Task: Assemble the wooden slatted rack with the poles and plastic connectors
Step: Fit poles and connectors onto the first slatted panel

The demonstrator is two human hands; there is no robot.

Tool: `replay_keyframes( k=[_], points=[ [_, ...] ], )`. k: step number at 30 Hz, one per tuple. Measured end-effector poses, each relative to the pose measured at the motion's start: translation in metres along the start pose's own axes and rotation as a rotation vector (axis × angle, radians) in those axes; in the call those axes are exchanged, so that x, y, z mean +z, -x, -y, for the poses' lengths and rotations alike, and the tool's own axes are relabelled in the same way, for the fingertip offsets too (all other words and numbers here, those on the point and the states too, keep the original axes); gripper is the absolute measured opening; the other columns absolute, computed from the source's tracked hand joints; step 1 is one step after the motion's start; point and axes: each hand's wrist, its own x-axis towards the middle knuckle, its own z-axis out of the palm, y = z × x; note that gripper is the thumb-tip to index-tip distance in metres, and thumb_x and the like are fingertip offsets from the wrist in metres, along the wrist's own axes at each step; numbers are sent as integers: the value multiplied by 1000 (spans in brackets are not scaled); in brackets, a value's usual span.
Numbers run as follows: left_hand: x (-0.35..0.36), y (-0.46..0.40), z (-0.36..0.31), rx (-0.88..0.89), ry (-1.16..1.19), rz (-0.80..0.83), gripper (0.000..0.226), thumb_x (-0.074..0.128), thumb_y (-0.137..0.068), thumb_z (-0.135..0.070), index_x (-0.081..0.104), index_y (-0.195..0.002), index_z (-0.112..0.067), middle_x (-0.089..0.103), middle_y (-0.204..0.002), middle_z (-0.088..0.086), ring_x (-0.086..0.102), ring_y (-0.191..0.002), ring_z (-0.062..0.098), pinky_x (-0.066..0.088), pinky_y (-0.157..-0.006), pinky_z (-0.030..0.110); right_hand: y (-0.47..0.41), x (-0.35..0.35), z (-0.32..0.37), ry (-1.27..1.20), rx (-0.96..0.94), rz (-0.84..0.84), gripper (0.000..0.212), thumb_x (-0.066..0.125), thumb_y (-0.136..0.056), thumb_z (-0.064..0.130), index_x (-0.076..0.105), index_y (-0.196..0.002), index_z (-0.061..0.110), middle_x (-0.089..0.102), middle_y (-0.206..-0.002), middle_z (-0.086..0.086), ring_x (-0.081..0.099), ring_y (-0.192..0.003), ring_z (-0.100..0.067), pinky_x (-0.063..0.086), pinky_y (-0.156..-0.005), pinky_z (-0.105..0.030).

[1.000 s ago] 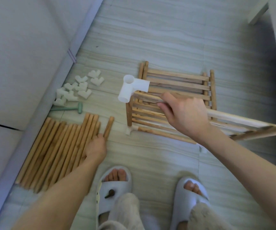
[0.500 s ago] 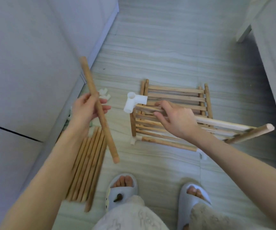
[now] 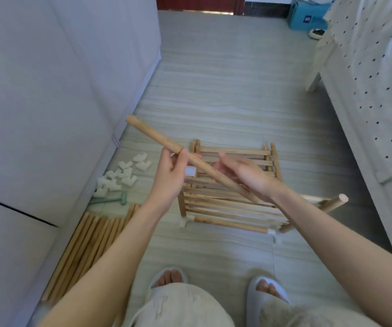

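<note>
Pole (image 3: 157,138) pinched in left hand (image 3: 171,175); right hand (image 3: 244,173) open beneath.

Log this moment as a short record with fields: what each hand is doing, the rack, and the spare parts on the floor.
left hand: grips a wooden pole held slanted above the rack
right hand: fingers straight, beside the pole's lower part; contact unclear
rack: partly built, on the floor
white connector: on the rack's top corner
spare poles: in a row by the wall
spare connectors: heaped near the wall
</note>
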Motion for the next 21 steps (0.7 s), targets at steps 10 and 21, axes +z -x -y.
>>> replay_keyframes(
  k=[10, 21],
  points=[
    [-4, 3, 19, 62, -158, -39, 19, 37, -101, -20, 47, -113, -9, 61, -88, -2, 55, -80, -7, 40, -79, 17, 26, -12, 4, 635, -223, -134, 25, 49, -95, 20, 57, -119, 18, 58, -90, -1, 55, -88, -23, 41, -75, -31],
    [-1, -3, 19, -62, -175, -92, 27, 35, -102, -23, 59, -92, -15, 58, -84, -7, 52, -82, 10, 41, -83, 32, 79, -64, -24, 1044, -126, -387, 28, 39, -94, 51, 56, -100, 30, 53, -81, 10, 59, -91, -21, 27, -88, -34]
  ],
)
